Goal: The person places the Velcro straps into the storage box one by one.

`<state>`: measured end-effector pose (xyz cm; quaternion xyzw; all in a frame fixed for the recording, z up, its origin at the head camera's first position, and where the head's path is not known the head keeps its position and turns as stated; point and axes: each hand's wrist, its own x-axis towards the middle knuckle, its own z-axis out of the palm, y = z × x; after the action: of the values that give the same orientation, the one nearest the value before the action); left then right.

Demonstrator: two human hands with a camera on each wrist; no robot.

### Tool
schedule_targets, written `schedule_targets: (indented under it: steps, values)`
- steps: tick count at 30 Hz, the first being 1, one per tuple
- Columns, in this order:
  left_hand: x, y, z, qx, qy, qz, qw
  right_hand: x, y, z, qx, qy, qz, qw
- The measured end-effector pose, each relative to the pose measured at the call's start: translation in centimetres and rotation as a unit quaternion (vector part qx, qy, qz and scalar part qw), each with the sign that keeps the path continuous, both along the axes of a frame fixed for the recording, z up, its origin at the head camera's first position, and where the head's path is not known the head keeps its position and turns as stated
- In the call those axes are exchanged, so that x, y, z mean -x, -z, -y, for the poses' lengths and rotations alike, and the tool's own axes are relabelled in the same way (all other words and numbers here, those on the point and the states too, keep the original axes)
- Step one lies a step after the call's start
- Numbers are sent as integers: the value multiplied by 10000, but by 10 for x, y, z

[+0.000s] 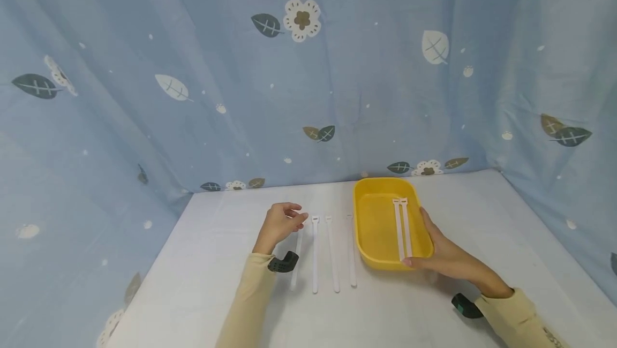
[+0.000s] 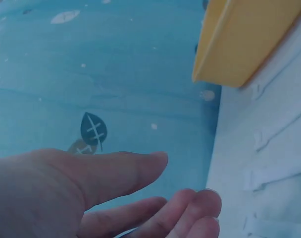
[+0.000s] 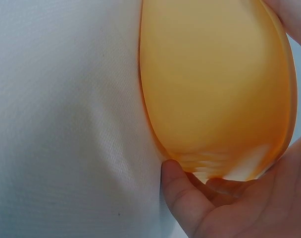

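Several white slotted-head cable straps [image 1: 315, 259] lie side by side on the white table. My left hand [image 1: 279, 225] is held over the top end of the leftmost strap [image 1: 297, 262], fingers loosely bent, with nothing between thumb and fingertips in the left wrist view. To the right, a yellow plastic basket [image 1: 376, 230] has two more white straps [image 1: 406, 225] inside, near its right wall. My right hand [image 1: 448, 254] grips the basket at its near right corner, thumb at the near rim and fingers along the side. In the right wrist view, fingers touch the basket's outer wall [image 3: 215, 74].
The white table [image 1: 212, 284] meets a blue curtain [image 1: 337, 80] with leaf and flower prints at its back edge. More of the curtain hangs at the left and right sides. Dark wrist devices [image 1: 283, 262] sit at both sleeve cuffs.
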<state>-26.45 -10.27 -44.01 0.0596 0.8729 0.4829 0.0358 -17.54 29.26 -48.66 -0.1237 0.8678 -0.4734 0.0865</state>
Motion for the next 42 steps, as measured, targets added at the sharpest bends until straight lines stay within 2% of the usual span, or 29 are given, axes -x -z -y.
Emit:
schedule_targets:
  steps: [4,9,15,27,42]
  values:
    - [0,3,4,442,12,36,9990,0,2,0,15,-3,-3,10000]
    - [0,7,8,969,15,275,9949,0,1,-1,-29,21,15,10000]
    - [1,13,12,1309,63,386,9906,-1,0,-1,-6,1,3,10000]
    - [1,16,13,1519,213,590,9864,-1,1,0,23,-5,17,10000]
    - [6,22,13,1614,52,892,9828,1,2,-2,38,23,62,10000]
